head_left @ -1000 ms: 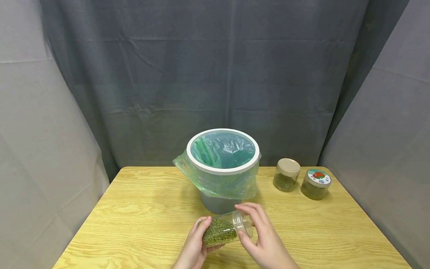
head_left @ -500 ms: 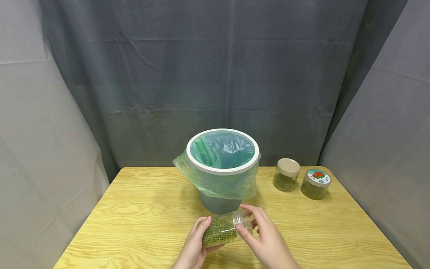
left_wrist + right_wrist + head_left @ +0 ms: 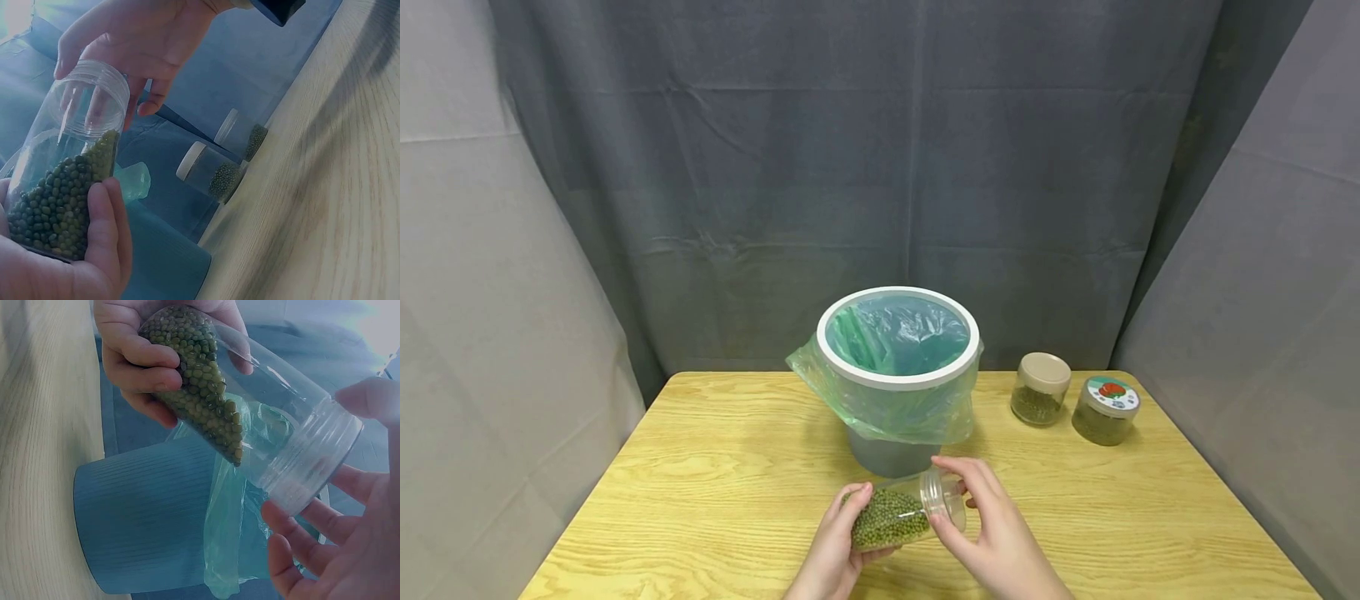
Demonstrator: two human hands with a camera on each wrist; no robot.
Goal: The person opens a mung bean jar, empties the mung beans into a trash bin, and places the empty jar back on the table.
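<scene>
Low in the middle of the head view, a clear jar (image 3: 887, 518) of green mung beans lies tilted on its side. My left hand (image 3: 838, 537) grips its body, thumb on top and fingers underneath. My right hand (image 3: 996, 533) holds the ridged clear lid (image 3: 936, 493) at the other end, thumb on the near side and fingertips on the far side. Seen from the right wrist, the beans (image 3: 197, 381) fill the base end, and the part near the lid (image 3: 315, 450) has none. In the left wrist view the lid (image 3: 94, 94) sits at the jar's end.
Just behind the hands stands a grey bin (image 3: 891, 454) with a white rim (image 3: 897, 383) and a green plastic bag (image 3: 895, 417) folded over it. Two lidded jars, one beige-topped (image 3: 1040, 390) and one with a tomato picture (image 3: 1105, 410), stand at the right back of the wooden table (image 3: 700, 500).
My right thumb and fingertips have shifted round the lid and back to about where they were a second ago. The left hand and the jar have stayed almost still.
</scene>
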